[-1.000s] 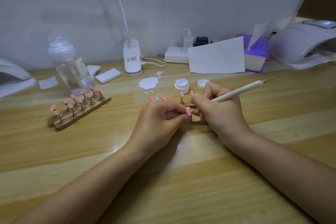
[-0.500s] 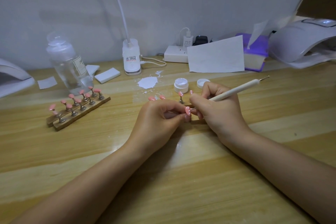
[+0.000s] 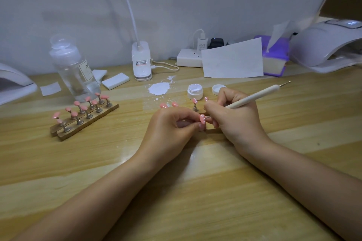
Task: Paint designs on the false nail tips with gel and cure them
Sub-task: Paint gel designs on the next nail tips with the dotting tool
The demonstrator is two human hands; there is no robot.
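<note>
Little has moved since the earlier frames: both hands hold their pose at the centre of the frame, and the dotting tool has only dipped a touch, its rear end slightly lower toward the right. That steadiness suggests the dotting step is under way rather than finished (curing looks some way off).

On the wooden table, the curing lamp sits at the upper right, well apart from the work. A wooden holder of plain pink tips stands at left. Near the centre, the open gel pot and its lid lie just beyond the hands.

The left hand pinches the stand of a pink nail tip, fingers curled round it. The right hand grips the tool like a pen. The tool's long axis runs from upper right down to lower left, its working end at the tip's face. The tip's long axis stands roughly upright in the frame, with white dots showing on it.
</note>
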